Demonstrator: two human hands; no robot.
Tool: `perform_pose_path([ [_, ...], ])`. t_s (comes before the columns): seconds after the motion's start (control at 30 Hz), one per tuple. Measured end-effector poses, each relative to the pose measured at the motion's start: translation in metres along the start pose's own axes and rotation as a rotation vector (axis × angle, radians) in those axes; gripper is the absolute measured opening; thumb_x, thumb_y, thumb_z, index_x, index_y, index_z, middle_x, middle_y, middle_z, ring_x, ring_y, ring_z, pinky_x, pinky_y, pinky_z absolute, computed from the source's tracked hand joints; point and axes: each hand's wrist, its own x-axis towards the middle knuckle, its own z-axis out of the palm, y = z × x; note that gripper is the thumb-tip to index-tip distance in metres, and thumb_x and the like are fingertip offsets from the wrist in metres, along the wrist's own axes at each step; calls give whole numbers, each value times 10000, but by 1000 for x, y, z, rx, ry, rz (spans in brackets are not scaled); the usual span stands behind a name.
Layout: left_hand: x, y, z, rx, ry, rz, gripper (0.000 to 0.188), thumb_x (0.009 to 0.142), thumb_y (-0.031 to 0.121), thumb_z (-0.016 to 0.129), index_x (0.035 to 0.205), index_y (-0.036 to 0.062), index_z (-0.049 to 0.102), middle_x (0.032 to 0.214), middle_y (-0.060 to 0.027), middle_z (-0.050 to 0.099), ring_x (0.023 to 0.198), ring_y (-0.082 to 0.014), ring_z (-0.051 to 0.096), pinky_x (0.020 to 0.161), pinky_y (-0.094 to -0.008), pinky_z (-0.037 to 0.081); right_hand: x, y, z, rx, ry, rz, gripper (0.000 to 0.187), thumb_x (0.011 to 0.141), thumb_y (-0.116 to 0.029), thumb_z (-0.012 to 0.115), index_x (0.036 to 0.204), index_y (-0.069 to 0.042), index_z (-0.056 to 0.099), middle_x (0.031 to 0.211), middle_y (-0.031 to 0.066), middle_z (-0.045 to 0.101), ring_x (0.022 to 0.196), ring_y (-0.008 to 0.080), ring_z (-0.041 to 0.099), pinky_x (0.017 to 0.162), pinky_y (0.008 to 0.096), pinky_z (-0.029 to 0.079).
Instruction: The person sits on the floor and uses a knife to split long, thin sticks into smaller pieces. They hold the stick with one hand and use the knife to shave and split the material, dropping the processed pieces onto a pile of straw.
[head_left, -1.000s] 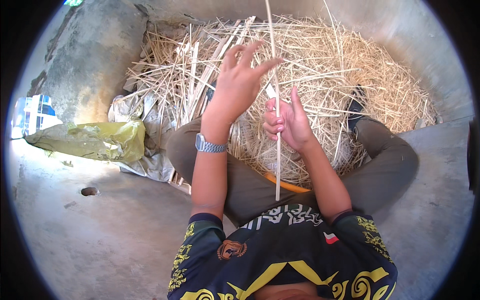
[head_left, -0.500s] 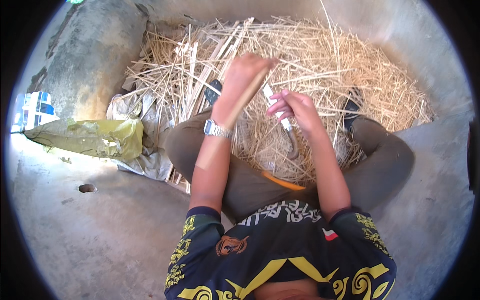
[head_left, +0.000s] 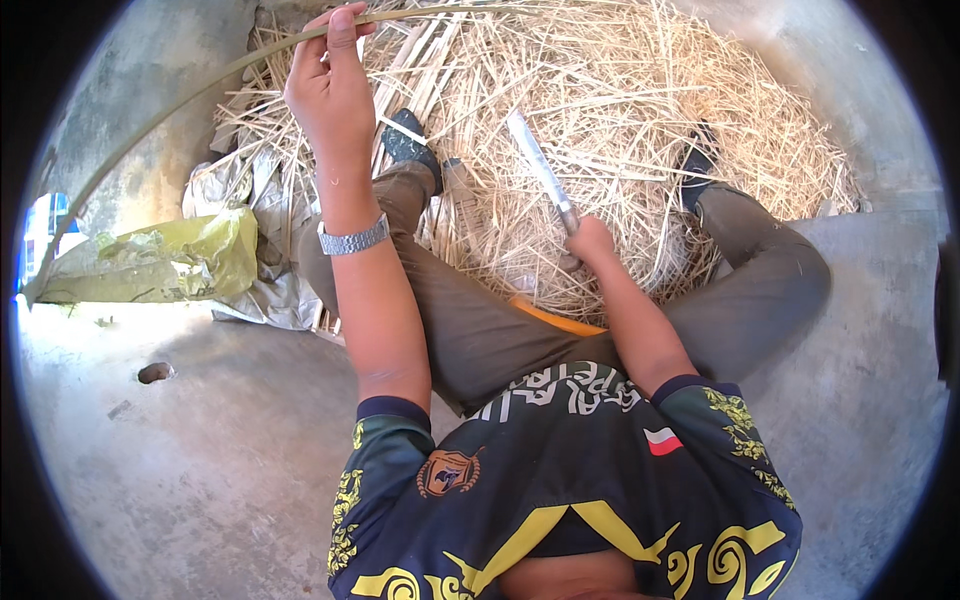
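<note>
Raised at the far left, my left hand (head_left: 330, 85) is closed, pinching a long, thin bamboo strip (head_left: 220, 73) between thumb and fingers. The strip bows across the upper left, one end dropping toward the left rim and the other reaching over the shavings. My right hand (head_left: 592, 243) is in a fist around the handle of a knife (head_left: 537, 160), in front of my crossed legs. Its pale, straight blade points away and to the left, apart from the strip. Most of the knife's handle is hidden by my fingers.
A thick heap of pale shavings (head_left: 640, 120) spreads before me, with longer split strips at its left. A yellowish plastic sack (head_left: 160, 260) and a crumpled grey sheet (head_left: 270, 290) lie left. A hole (head_left: 155, 373) pierces the concrete floor (head_left: 240, 450). Concrete walls rise behind.
My left hand has swung out to the far left, and the strip now arcs widely. My right hand has shifted from the knife's blade to its handle.
</note>
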Motion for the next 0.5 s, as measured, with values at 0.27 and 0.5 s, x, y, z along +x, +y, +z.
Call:
perform_pose_path([
  [0.27, 2, 11, -13, 120, 58, -61, 302, 1062, 253, 556, 1082, -14, 694, 960, -76, 691, 922, -154, 635, 845, -293, 493, -6, -14, -52, 1413, -519, 251, 479, 987, -476, 367, 935, -46, 570, 648, -6, 552, 512, 106, 519, 475, 313, 489],
  [0.5, 8, 2, -27, 78, 100, -71, 306, 1058, 273, 559, 1063, 1, 697, 960, -48, 691, 913, -130, 621, 845, -287, 482, 3, -15, -41, 1170, -203, -29, 438, 1054, -378, 309, 895, -73, 580, 597, -2, 526, 477, 108, 465, 434, 314, 403],
])
